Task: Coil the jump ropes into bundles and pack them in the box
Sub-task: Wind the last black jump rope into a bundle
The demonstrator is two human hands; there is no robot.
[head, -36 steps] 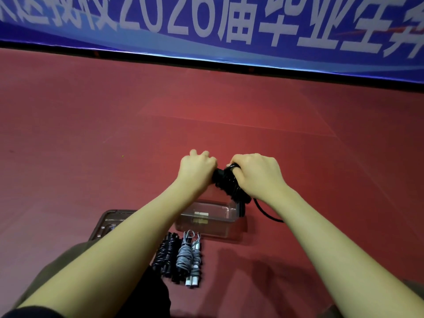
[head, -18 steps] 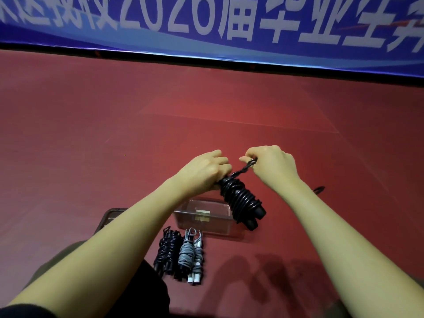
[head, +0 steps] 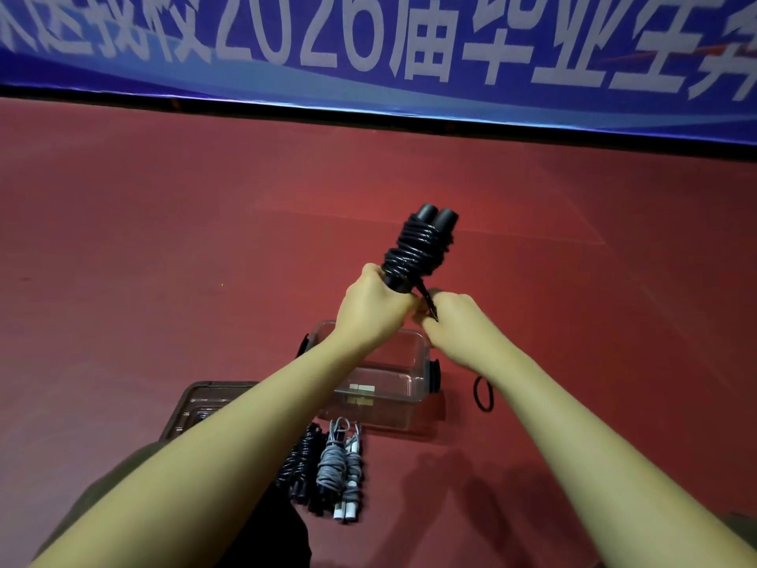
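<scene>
Red floor matting (head: 164, 248) spreads out ahead of me to a blue banner (head: 368, 55) along the far edge. Judging by what lies below my arms, I am well into the job but not finished: a few coiled bundles, black ones (head: 301, 465) and grey ones (head: 338, 465), wait on the floor just in front of the clear box (head: 413, 387), which looks to hold no ropes yet, though my arms hide part of it. Its lid (head: 196, 403) sits just beside it, to my left. One small black loop (head: 483, 393) lies on the mat to the right of the box; what it is I cannot tell.

My left hand (head: 372, 309) is wrapped tight around the lower end of the black jump rope (head: 422, 248), holding the wound bundle upright above the box with both handle ends pointing up. My right hand (head: 458, 325) pinches the loose tail of cord at the bundle's base, fingers curled in close. Securing that tail seems to be what remains here, then packing everything.
</scene>
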